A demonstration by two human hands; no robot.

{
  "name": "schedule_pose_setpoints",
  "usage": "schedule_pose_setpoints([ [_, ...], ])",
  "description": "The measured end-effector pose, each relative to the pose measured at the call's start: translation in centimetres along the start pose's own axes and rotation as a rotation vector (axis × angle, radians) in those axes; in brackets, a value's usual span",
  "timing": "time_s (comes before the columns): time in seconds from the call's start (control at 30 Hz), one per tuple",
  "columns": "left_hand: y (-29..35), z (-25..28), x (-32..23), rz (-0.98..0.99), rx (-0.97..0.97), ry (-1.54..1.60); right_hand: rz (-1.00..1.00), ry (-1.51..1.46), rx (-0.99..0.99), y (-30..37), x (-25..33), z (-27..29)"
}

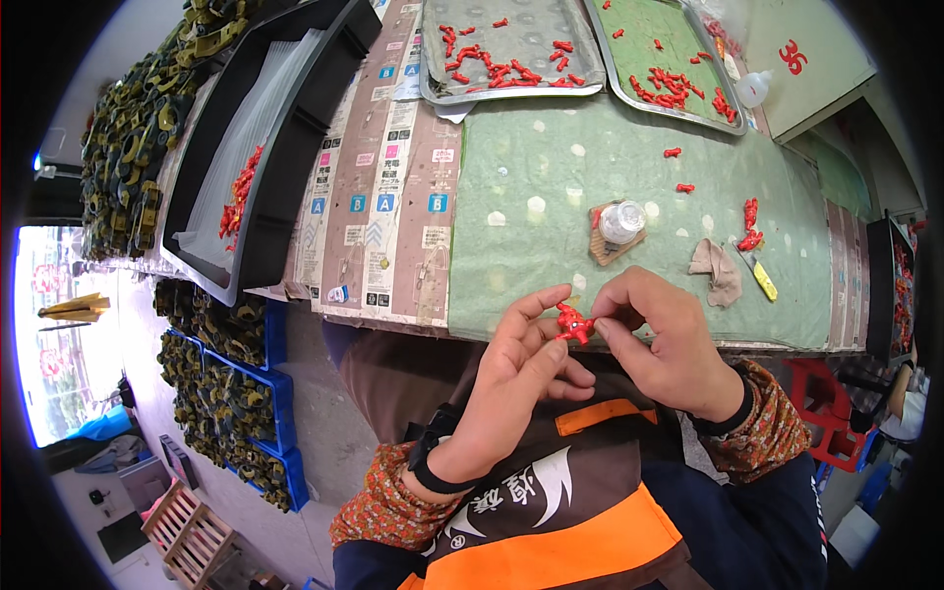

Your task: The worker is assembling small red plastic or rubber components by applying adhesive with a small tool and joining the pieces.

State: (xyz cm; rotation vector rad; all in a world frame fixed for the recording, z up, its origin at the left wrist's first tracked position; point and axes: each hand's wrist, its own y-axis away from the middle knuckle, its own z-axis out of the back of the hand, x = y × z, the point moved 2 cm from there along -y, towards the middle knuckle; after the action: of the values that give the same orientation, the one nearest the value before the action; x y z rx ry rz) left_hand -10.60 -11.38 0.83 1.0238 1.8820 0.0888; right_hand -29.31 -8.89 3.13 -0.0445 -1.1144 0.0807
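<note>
A small red plastic part (572, 324) is pinched between both my hands just in front of the table's near edge. My left hand (516, 369) grips it from the left with thumb and fingers. My right hand (669, 339) holds its right side with the fingertips. Several more red parts lie on the green table mat (551, 187), such as one pair (750, 226) at the right. Two metal trays (511, 49) (669, 59) at the far side hold several red parts.
A small clear jar (621, 221) stands on a brown card. A beige rag (718, 270) and a yellow-handled tool (759, 275) lie to the right. A black tray (285, 147) with red parts sits at the left. Blue crates (270, 393) of dark parts stand on the floor.
</note>
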Motion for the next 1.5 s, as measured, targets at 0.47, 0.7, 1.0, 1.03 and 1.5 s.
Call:
schedule_pose_setpoints([
  [0.47, 0.0, 0.7, 0.7, -0.318, -0.071, -0.563, 0.036, -0.012, -0.054, 0.1, 0.2, -0.5],
  [0.7, -0.3, 1.2, 0.4, -0.635, -0.178, -0.906, -0.045, -0.022, 0.025, 0.1, 0.3, -0.3],
  [1.0, -0.4, 1.1, 0.0, -0.499, -0.145, -0.601, -0.371, -0.407, 0.151, -0.2, 0.0, 0.3],
  [1.03, -0.4, 1.2, 0.4, -0.397, -0.136, -0.487, -0.396, -0.443, 0.161, -0.3, 0.3, 0.4],
  [1.5, -0.6, 2.1, 1.7, 0.052, -0.034, 0.154, -0.067, -0.149, 0.156, -0.5, 0.4, 0.6],
])
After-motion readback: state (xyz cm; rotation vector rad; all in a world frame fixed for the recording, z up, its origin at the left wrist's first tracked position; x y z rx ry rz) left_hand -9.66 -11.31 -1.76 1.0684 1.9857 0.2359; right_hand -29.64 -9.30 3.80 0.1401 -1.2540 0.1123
